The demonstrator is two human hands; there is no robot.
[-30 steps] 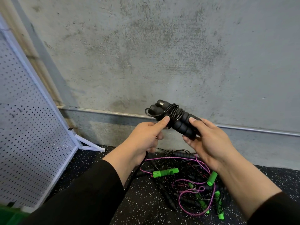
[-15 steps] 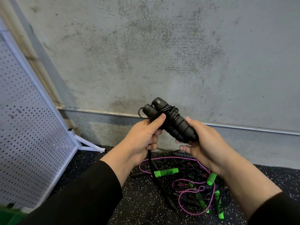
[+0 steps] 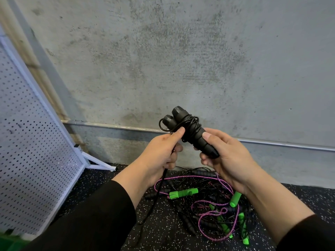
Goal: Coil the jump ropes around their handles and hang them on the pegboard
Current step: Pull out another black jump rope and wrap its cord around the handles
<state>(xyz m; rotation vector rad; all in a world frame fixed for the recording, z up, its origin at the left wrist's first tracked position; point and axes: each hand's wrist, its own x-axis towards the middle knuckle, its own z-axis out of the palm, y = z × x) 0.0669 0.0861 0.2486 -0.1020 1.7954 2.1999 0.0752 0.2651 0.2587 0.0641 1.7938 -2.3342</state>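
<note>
Black handles (image 3: 192, 131), paired and wrapped in cord, now tilt more upright than a second ago, clasped in the right hand (image 3: 228, 156). The left hand (image 3: 161, 153) pinches the cord (image 3: 155, 194) at the wraps, so coiling looks unfinished. No containers show; the pegboard (image 3: 32, 142) stands left, tangled ropes (image 3: 208, 205) on the floor.

Two black handles (image 3: 192, 131), partly wound with cord, are held by the right hand (image 3: 228, 156); the loose cord (image 3: 155, 194) is gripped by the left hand (image 3: 159, 153).
</note>
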